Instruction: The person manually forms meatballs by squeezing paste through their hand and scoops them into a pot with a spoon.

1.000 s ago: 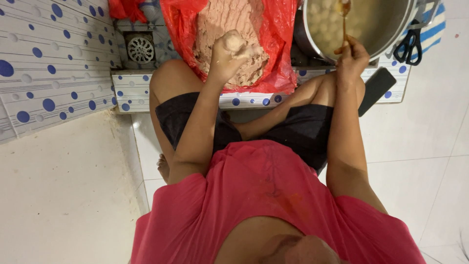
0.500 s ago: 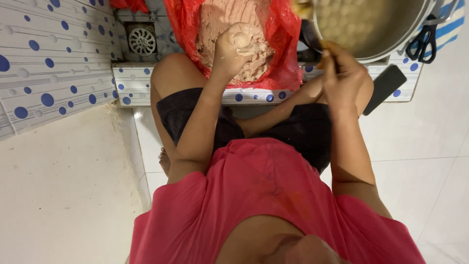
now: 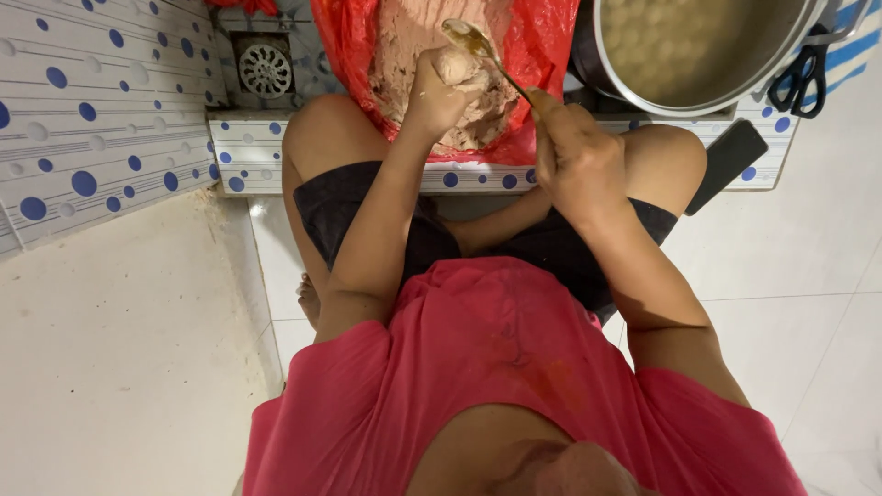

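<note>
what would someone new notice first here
Top centre, a red plastic bag lies open with a mound of pinkish paste on it. Over it the left hand squeezes a lump of paste while the right hand holds a metal spoon to it. At top right stands a big metal pot of pale balls in broth, with black scissors beside it.
</note>
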